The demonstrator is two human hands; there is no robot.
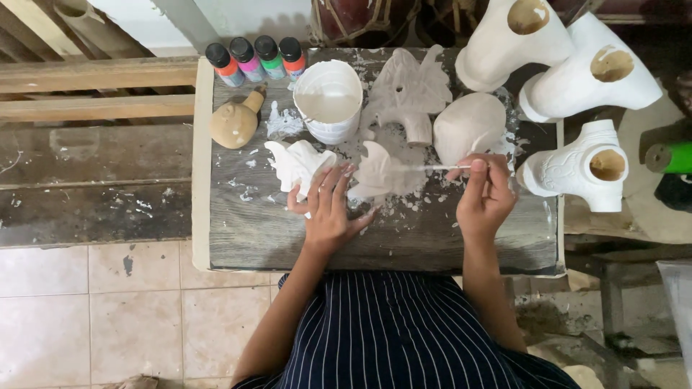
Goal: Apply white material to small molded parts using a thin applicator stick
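Observation:
My left hand (pixel 328 209) rests on the grey wooden table (pixel 238 238), fingers spread and pressing the lower edge of a pale winged figurine (pixel 386 173) that lies flat. My right hand (pixel 484 196) pinches a thin paintbrush (pixel 440 168) whose tip reaches left onto that figurine. A whiter painted figurine (pixel 297 163) lies just left of my left hand, touching its thumb side. A white cup of white paint (pixel 328 101) stands behind them.
Several small paint bottles (pixel 256 59) with black caps line the table's back left, beside a tan gourd-shaped piece (pixel 236 122). Unpainted pieces: a winged one (pixel 409 90), a rounded one (pixel 470 124). Three white hollow casts (pixel 577 162) crowd the right. A green roll (pixel 670 157) lies far right.

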